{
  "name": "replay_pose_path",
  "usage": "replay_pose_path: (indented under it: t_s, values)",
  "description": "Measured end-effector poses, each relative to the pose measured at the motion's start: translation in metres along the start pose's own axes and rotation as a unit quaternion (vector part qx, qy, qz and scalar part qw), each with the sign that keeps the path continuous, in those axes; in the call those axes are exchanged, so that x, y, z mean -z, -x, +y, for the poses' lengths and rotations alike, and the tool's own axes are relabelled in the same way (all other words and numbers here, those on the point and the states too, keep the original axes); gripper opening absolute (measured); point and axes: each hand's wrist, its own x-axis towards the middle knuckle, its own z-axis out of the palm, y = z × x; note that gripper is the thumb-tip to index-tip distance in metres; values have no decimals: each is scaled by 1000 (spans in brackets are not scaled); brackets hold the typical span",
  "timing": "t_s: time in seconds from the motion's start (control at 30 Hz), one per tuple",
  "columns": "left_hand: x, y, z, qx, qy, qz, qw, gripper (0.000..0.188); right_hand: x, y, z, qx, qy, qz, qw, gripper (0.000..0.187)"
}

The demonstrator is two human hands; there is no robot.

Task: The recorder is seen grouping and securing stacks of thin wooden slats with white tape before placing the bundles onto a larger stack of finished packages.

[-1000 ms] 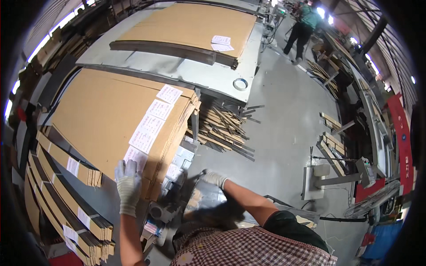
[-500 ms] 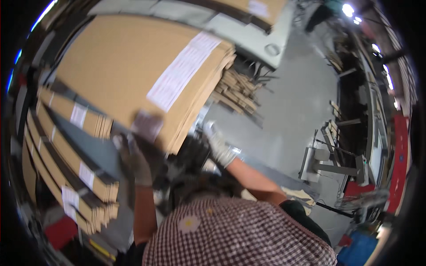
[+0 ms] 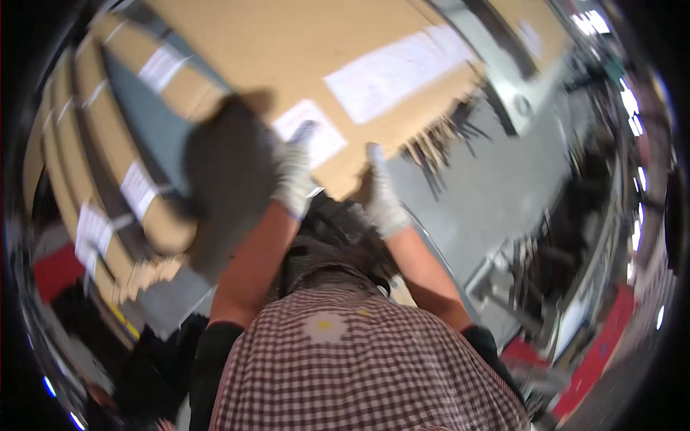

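Both my hands wear pale work gloves and are at the near corner of a large stack of flat cardboard (image 3: 302, 50). My left hand (image 3: 293, 179) is at the corner's left side, with one digit stretched over a white paper label (image 3: 332, 144). My right hand (image 3: 384, 197) is at the right edge of the same corner, one digit pointing up and away. Visible digits look extended and apart; the others are blurred or hidden by the board. Whether either hand presses or only touches the stack does not show.
Bundles of narrow cardboard strips (image 3: 90, 136) with labels lie at left. A dark shadow (image 3: 230, 172) falls beside my left hand. A pale table (image 3: 521, 108) stands at the far right, and cardboard strips (image 3: 431, 147) stick out beyond the stack. Grey floor (image 3: 460, 208) shows at right.
The view has swung, bringing the stack closer. My left hand has moved right and up, onto the stack's near corner and label. My right hand has shifted to the corner's right edge.
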Motion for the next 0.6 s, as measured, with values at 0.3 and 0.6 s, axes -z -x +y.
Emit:
replay_pose_path:
  t_s: [0.3, 0.6]
  values:
    - [-18, 5, -10, 76, -390, 140, 907, 118, 46, -21, 2, 25, 36, -9, 999, 91]
    - [-7, 27, -39, -83, -98, 38, 991, 39, 80, 2, 16, -54, 80, 46, 994, 95]
